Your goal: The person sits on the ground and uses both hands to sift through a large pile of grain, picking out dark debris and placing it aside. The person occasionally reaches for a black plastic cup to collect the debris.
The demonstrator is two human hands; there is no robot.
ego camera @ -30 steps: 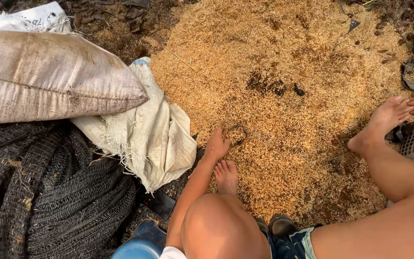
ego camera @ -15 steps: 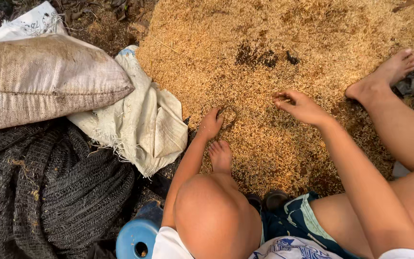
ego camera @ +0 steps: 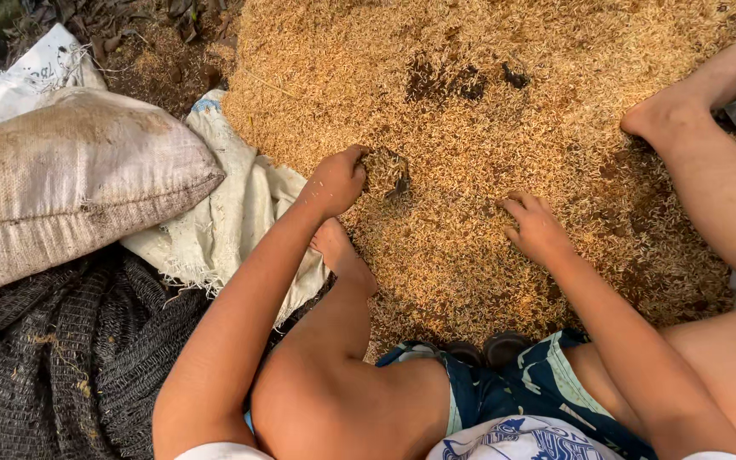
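In the head view, the left hand is closed around a clump of husks on the golden husk pile beside a filled sack, while the right hand lies flat with fingers apart on the pile.

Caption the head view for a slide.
Seated person's left hand scoops golden husks, right hand flat on them, sack alongside.

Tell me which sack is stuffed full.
The tan woven sack at far left bulges full; the white sack beside the left hand lies flat and crumpled.
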